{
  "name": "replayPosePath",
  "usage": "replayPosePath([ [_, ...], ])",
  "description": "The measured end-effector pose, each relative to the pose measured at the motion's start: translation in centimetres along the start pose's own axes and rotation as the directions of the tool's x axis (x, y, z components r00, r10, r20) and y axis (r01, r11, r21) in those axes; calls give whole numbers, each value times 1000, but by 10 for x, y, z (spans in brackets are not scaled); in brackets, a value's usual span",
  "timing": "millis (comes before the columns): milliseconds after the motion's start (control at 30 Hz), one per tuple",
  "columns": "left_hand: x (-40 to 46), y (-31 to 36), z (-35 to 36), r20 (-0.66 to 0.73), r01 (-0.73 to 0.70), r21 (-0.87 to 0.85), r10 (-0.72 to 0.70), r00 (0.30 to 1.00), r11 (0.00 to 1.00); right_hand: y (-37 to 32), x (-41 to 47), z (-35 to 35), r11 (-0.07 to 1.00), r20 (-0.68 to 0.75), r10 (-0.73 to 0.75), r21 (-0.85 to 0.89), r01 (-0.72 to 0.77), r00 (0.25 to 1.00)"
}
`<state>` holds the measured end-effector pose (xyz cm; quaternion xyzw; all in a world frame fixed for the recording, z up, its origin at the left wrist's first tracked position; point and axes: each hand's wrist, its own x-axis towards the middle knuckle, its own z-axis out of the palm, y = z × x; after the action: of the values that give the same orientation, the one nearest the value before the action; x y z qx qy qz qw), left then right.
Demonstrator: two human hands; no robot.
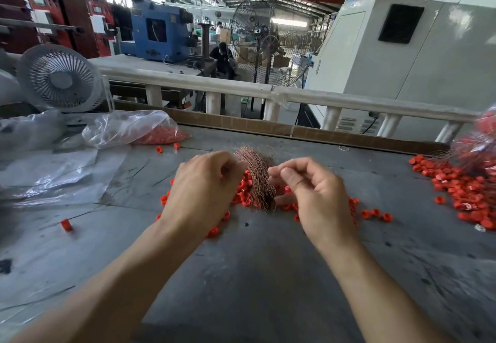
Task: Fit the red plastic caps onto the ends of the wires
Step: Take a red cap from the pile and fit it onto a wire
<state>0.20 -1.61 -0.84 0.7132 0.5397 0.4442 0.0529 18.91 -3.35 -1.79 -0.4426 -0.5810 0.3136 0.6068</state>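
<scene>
At the far left of your grey worktable stands a small white desk fan, and below it lies crumpled clear plastic sheeting. Just right of the fan, a clear plastic bag lies on its side with red caps bunched in its lower end. A single red cap sits alone near the left edge of the table, with a thin wire beside it.

Your left hand is in the middle of the table, fingers curled inward toward a bundle of copper wires. Its fingertips are turned away from the camera, so you cannot tell whether it pinches a cap or a wire. The bundle stands between your two hands, fanned at the top and narrowing downward, amid a scatter of loose red caps on the table under and around both hands.

Your right hand is just right of the bundle, fingers loosely curled, thumb and forefinger drawn together close to the wires. Whether it holds anything there is not clear.

Further right, three caps lie apart from the rest. At the far right edge spreads a large pile of red caps, and above it a blurred bundle of wires with caps fitted hangs into view.
</scene>
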Motion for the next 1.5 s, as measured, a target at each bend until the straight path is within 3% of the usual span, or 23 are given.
replayPosePath([
  [133, 6, -16, -12, 82, 129, 319, -163, 983, 939, -10, 4, -6, 965, -235, 69, 263, -5, 970],
  [300, 9, -17, -12, 176, 199, 326, -266, 948, 924, -12, 6, -14, 936, -366, 191, 348, -56, 911],
  [433, 6, -14, -6, 277, 243, 285, -322, 905, 927, -9, 7, -14, 926, -349, 273, 348, -146, 897],
  [700, 8, -15, 5, 226, 233, 20, -231, 946, 972, -1, 8, -10, 923, -249, 318, 304, -238, 915],
  [833, 7, -18, 5, 166, 150, 66, -159, 973, 986, -1, 8, -11, 918, -228, 326, 309, -250, 917],
  [1033, 6, -18, -5, 399, 96, 224, -181, 899, 970, -2, 7, -11, 919, -210, 338, 286, -272, 918],
  [1200, 7, -15, -9, 460, 120, 273, -239, 855, 955, -1, 5, -9, 923, -176, 336, 255, -287, 925],
  [1400, 5, -13, -6, 317, 142, 163, -188, 929, 976, 1, 5, -9, 925, -157, 335, 244, -292, 929],
  [1500, 6, -11, -4, 242, 168, 19, -167, 956, 986, 1, 4, -9, 927, -155, 331, 238, -290, 931],
])
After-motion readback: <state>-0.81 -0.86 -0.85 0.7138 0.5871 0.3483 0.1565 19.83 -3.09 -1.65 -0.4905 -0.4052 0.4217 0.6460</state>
